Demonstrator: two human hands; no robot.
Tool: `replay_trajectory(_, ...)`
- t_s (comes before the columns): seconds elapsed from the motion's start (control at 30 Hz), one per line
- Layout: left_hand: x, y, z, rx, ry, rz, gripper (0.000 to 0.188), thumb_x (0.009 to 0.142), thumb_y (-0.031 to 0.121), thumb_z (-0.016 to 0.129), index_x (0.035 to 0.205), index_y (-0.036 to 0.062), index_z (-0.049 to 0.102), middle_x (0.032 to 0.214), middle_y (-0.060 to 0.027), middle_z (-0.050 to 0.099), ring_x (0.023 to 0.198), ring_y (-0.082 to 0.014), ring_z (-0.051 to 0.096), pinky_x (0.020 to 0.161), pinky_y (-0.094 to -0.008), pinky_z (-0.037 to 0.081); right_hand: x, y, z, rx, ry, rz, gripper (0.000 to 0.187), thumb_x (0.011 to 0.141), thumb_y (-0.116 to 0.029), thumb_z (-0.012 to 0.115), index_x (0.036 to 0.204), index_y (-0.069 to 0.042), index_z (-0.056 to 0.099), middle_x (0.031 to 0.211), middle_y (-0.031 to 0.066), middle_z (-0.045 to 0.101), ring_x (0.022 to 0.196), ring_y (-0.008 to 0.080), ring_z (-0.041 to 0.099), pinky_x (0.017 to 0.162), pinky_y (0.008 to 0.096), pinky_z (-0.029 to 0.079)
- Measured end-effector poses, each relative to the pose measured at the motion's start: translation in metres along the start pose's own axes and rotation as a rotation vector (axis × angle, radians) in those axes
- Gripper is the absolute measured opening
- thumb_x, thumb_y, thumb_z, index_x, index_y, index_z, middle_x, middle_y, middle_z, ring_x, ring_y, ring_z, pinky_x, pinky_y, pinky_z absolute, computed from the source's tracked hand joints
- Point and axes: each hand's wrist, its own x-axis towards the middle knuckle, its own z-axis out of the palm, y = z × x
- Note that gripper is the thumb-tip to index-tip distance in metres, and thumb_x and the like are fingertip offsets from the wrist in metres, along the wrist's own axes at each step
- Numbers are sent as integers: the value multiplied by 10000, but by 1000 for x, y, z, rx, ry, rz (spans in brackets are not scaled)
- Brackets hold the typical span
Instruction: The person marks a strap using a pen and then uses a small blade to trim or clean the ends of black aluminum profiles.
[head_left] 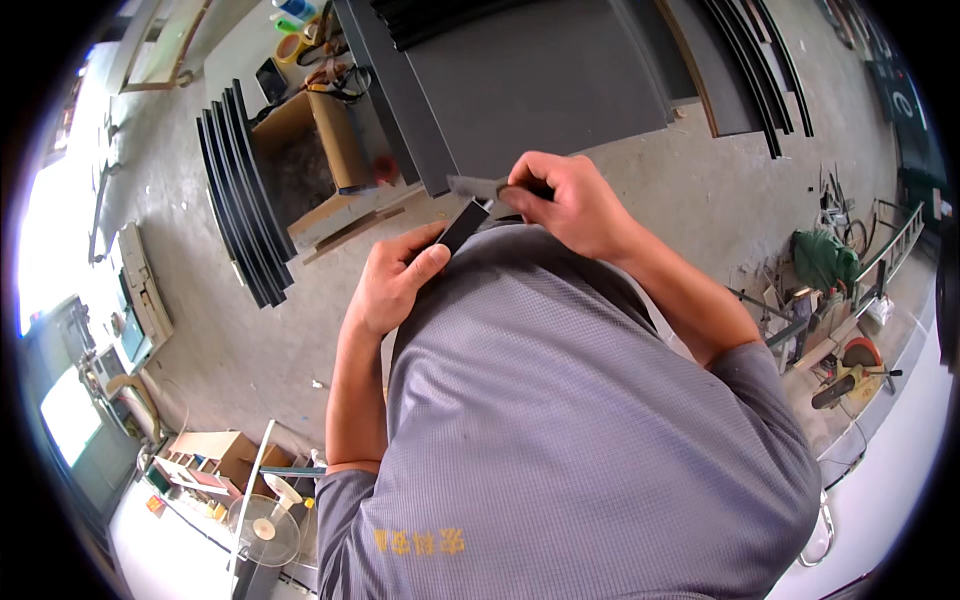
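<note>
My left hand (393, 280) is shut around the lower end of a short black flat strip (463, 226), thumb pressed on its face, holding it tilted upward. My right hand (568, 205) grips a utility knife whose grey blade (470, 185) points left and meets the strip's upper end. Both hands are held close together in front of a grey-shirted torso (560, 430) that fills the lower part of the view, above a concrete floor.
Large dark grey panels (540, 80) lie on the floor ahead. A stack of black profile strips (240, 200) leans beside an open wooden box (320, 140). Tape rolls (290, 45) at top left. A mitre saw (850, 370), ladder (890, 250) and green bag (825, 260) stand right; a fan (262, 530) lower left.
</note>
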Motion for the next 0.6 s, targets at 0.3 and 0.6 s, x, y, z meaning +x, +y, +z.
replay_trajectory(0.3, 6, -1, -5, -85, -16, -54, 505, 1079, 439, 618, 1218, -30, 744, 840, 31, 597, 803, -83, 507, 727, -253, 412, 4, -1, 5, 359, -32, 168, 233, 1084, -219, 692, 1001, -2, 667, 756, -4, 641, 693, 59, 551, 628, 245, 438)
replay_trajectory(0.6, 6, 1, -6, -149, -18, -39, 491, 1086, 446, 611, 1153, -23, 743, 851, 38, 613, 805, -76, 509, 734, -248, 418, 12, 8, 3, 286, -70, 149, 237, 1086, -263, 696, 992, -48, 664, 745, -29, 644, 641, 19, 501, 575, 212, 380)
